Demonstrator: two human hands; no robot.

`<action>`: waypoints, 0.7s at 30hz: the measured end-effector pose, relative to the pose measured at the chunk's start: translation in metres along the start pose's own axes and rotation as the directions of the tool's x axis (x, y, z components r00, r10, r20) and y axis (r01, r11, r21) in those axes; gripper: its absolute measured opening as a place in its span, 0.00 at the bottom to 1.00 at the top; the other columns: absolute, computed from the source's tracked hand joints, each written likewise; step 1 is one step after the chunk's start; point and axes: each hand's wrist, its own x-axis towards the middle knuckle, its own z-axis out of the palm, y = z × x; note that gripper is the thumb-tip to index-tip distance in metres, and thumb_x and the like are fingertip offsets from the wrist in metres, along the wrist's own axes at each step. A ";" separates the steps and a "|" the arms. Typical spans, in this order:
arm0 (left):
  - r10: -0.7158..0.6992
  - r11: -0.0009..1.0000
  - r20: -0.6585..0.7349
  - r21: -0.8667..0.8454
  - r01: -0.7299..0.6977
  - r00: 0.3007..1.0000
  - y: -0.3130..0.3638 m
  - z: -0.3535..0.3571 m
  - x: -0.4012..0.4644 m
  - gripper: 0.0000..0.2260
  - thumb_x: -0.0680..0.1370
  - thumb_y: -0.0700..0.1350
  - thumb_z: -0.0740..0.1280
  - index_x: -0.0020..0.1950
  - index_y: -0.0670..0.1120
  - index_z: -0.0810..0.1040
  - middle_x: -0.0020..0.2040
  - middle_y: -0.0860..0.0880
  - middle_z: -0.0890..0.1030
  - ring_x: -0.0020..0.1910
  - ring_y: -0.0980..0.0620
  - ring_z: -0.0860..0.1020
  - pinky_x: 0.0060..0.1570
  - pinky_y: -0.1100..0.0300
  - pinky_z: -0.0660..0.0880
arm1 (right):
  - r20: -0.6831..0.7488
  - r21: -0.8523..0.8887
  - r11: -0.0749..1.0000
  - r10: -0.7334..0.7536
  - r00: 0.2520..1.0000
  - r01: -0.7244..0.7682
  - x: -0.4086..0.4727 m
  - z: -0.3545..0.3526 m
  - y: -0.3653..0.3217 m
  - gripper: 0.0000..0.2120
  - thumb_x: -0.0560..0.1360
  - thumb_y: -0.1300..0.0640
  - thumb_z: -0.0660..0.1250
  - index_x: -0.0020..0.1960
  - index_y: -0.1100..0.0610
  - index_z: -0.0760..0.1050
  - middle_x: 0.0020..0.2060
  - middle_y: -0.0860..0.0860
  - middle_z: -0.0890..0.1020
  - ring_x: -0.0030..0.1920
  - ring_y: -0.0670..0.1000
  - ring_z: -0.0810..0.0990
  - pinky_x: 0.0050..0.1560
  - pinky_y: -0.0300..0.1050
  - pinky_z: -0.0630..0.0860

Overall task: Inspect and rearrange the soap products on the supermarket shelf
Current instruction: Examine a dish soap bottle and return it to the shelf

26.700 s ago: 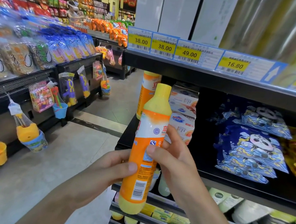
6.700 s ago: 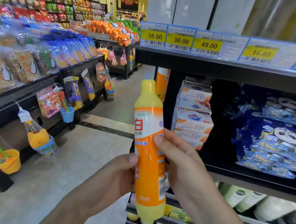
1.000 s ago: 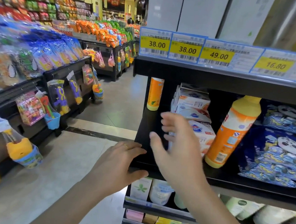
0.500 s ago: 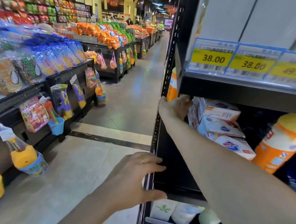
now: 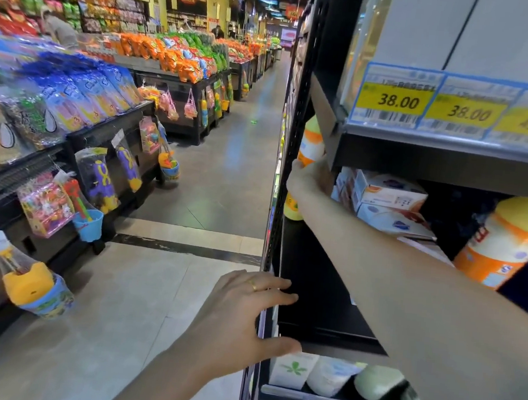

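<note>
An orange and yellow bottle (image 5: 310,146) stands at the far left end of the black shelf (image 5: 315,288). My right hand (image 5: 306,184) reaches deep in and wraps around its middle. Its base (image 5: 292,209) shows below my wrist. Beside the hand lies a stack of white soap boxes (image 5: 388,200). A second orange bottle (image 5: 503,242) leans at the right, behind my forearm. My left hand (image 5: 245,317) rests with spread fingers on the shelf's front left corner and holds nothing.
Yellow price tags (image 5: 398,100) run along the shelf above. Pale soap packs (image 5: 329,374) sit on the lower shelf. Across the aisle floor (image 5: 226,177), black racks (image 5: 107,139) carry snack bags and hanging toy buckets (image 5: 34,290).
My right hand has closed around the far-left bottle at the shelf's end. The view has moved closer to the shelf. My left hand stays on the shelf corner.
</note>
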 end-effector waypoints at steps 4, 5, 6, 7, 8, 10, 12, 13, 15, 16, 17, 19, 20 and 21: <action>-0.080 0.996 -0.002 -0.049 0.080 0.997 0.009 0.006 -0.008 0.29 0.73 0.72 0.66 0.74 0.69 0.68 0.70 0.78 0.58 0.63 0.78 0.52 0.70 0.69 0.52 | 0.138 -0.102 0.993 -0.046 0.989 0.060 -0.027 -0.026 0.011 0.29 0.82 0.48 0.62 0.78 0.58 0.55 0.72 0.60 0.68 0.68 0.62 0.73 0.64 0.51 0.70; -0.105 0.991 -0.003 -0.086 0.104 0.995 0.012 0.009 -0.011 0.29 0.74 0.71 0.66 0.74 0.70 0.66 0.71 0.79 0.57 0.64 0.78 0.53 0.68 0.70 0.53 | 0.168 -0.075 0.995 -0.050 0.985 0.063 -0.040 -0.033 0.014 0.29 0.82 0.48 0.61 0.77 0.57 0.56 0.71 0.60 0.69 0.65 0.62 0.75 0.60 0.52 0.72; -0.124 0.984 -0.002 -0.126 0.123 0.992 0.014 0.012 -0.014 0.29 0.75 0.70 0.66 0.75 0.70 0.65 0.72 0.79 0.55 0.64 0.80 0.54 0.67 0.71 0.55 | 0.193 -0.032 0.997 -0.056 0.980 0.064 -0.047 -0.039 0.017 0.28 0.82 0.47 0.62 0.76 0.56 0.56 0.69 0.60 0.70 0.60 0.61 0.77 0.56 0.51 0.74; -0.140 0.977 0.000 -0.161 0.138 0.990 0.018 0.015 -0.016 0.29 0.76 0.68 0.67 0.75 0.70 0.64 0.73 0.79 0.54 0.65 0.81 0.55 0.66 0.72 0.55 | 0.217 0.018 0.998 -0.060 0.974 0.058 -0.053 -0.045 0.020 0.28 0.81 0.47 0.62 0.76 0.55 0.57 0.68 0.59 0.72 0.56 0.59 0.77 0.51 0.49 0.73; -0.157 0.969 -0.006 -0.196 0.152 0.988 0.021 0.018 -0.019 0.29 0.76 0.67 0.67 0.76 0.70 0.63 0.74 0.79 0.54 0.67 0.82 0.55 0.67 0.72 0.56 | 0.236 0.060 0.997 -0.070 0.969 0.057 -0.060 -0.051 0.022 0.28 0.81 0.46 0.63 0.76 0.54 0.58 0.67 0.57 0.73 0.53 0.57 0.76 0.48 0.47 0.71; -0.196 0.945 -0.034 -0.272 0.180 0.980 0.026 0.025 -0.022 0.29 0.77 0.63 0.69 0.77 0.67 0.65 0.76 0.76 0.56 0.72 0.78 0.57 0.71 0.71 0.57 | 0.277 0.118 0.992 -0.086 0.957 0.055 -0.074 -0.068 0.020 0.28 0.81 0.45 0.64 0.76 0.53 0.60 0.65 0.54 0.74 0.50 0.54 0.74 0.44 0.43 0.69; -0.239 0.912 -0.077 -0.360 0.197 0.968 0.030 0.030 -0.028 0.29 0.77 0.60 0.71 0.76 0.65 0.66 0.76 0.73 0.60 0.73 0.75 0.59 0.71 0.74 0.58 | 0.314 0.191 0.981 -0.098 0.944 0.038 -0.088 -0.087 0.021 0.24 0.79 0.45 0.67 0.71 0.50 0.65 0.61 0.53 0.77 0.50 0.53 0.77 0.46 0.43 0.74; -0.254 0.905 -0.095 -0.374 0.202 0.962 0.032 0.033 -0.031 0.29 0.77 0.59 0.71 0.76 0.65 0.66 0.75 0.72 0.63 0.72 0.74 0.61 0.70 0.75 0.59 | 0.342 0.245 0.970 -0.094 0.935 0.008 -0.096 -0.097 0.021 0.20 0.79 0.45 0.68 0.67 0.48 0.67 0.59 0.52 0.78 0.50 0.52 0.79 0.49 0.46 0.78; -0.281 0.923 -0.114 -0.305 0.236 0.953 0.037 0.037 -0.042 0.29 0.78 0.58 0.71 0.75 0.67 0.63 0.71 0.72 0.67 0.68 0.70 0.66 0.66 0.71 0.65 | 0.418 0.314 0.946 -0.064 0.906 -0.078 -0.116 -0.120 0.023 0.14 0.78 0.47 0.70 0.60 0.45 0.69 0.53 0.50 0.81 0.48 0.51 0.81 0.49 0.48 0.81; -0.311 0.925 -0.118 -0.265 0.272 0.943 0.039 0.039 -0.047 0.28 0.78 0.57 0.70 0.74 0.67 0.63 0.68 0.70 0.69 0.66 0.67 0.68 0.64 0.67 0.68 | 0.465 0.332 0.936 -0.056 0.883 -0.116 -0.125 -0.131 0.027 0.12 0.79 0.47 0.70 0.58 0.45 0.70 0.51 0.49 0.81 0.48 0.49 0.82 0.46 0.46 0.80; -0.346 0.917 -0.127 -0.256 0.306 0.930 0.041 0.040 -0.053 0.26 0.78 0.56 0.71 0.73 0.67 0.65 0.66 0.68 0.71 0.65 0.64 0.70 0.63 0.63 0.70 | 0.511 0.345 0.927 -0.058 0.857 -0.143 -0.134 -0.142 0.031 0.11 0.79 0.48 0.70 0.58 0.46 0.71 0.49 0.48 0.81 0.48 0.49 0.82 0.44 0.45 0.80; -0.434 0.875 -0.172 -0.314 0.368 0.884 0.040 0.040 -0.062 0.22 0.79 0.49 0.71 0.68 0.66 0.69 0.65 0.65 0.74 0.65 0.59 0.73 0.64 0.56 0.73 | 0.597 0.353 0.914 -0.054 0.800 -0.201 -0.149 -0.161 0.041 0.13 0.78 0.47 0.72 0.59 0.45 0.73 0.50 0.48 0.83 0.50 0.49 0.83 0.47 0.47 0.81; -0.488 0.844 -0.187 -0.351 0.406 0.852 0.040 0.037 -0.066 0.20 0.79 0.46 0.70 0.65 0.67 0.71 0.65 0.64 0.76 0.64 0.57 0.74 0.65 0.54 0.74 | 0.633 0.349 0.910 -0.052 0.772 -0.225 -0.154 -0.170 0.047 0.13 0.77 0.47 0.73 0.59 0.43 0.73 0.51 0.48 0.83 0.51 0.49 0.83 0.48 0.47 0.81; -0.534 0.812 -0.195 -0.389 0.435 0.823 0.041 0.033 -0.068 0.19 0.80 0.42 0.69 0.62 0.66 0.74 0.64 0.64 0.77 0.64 0.57 0.75 0.66 0.52 0.74 | 0.662 0.343 0.910 -0.057 0.747 -0.235 -0.158 -0.179 0.052 0.13 0.77 0.46 0.73 0.58 0.42 0.73 0.52 0.47 0.83 0.52 0.49 0.84 0.49 0.47 0.81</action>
